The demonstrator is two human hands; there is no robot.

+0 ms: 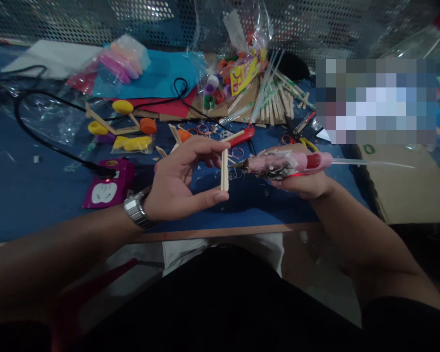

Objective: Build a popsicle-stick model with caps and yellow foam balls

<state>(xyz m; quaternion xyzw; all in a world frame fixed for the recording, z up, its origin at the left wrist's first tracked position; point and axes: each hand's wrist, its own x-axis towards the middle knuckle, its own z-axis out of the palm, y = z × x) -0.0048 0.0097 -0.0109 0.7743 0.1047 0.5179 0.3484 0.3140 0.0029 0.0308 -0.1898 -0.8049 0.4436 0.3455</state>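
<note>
My left hand point(183, 181), with a metal watch on the wrist, holds a small frame of wooden sticks point(225, 171) between thumb and fingertips. One stick stands upright in view, and another reaches up to the right from its top. In my right hand point(304, 183) is a pink hot glue gun point(278, 165), its body smeared with whitish residue. The nozzle points left and comes close to the upright stick; whether it touches I cannot tell. A clear glue stick point(370, 163) sticks out of the gun's rear. Thin glue strings hang beneath the nozzle.
A purple power socket box point(110, 186) with a black cable lies left. Behind are a stick construction with yellow and orange caps point(122, 107), a red comb-like tool point(244, 137), yellow-handled pliers point(308, 143), several wooden sticks point(273, 105) and a bag of caps point(238, 73). Cardboard point(407, 186) lies right.
</note>
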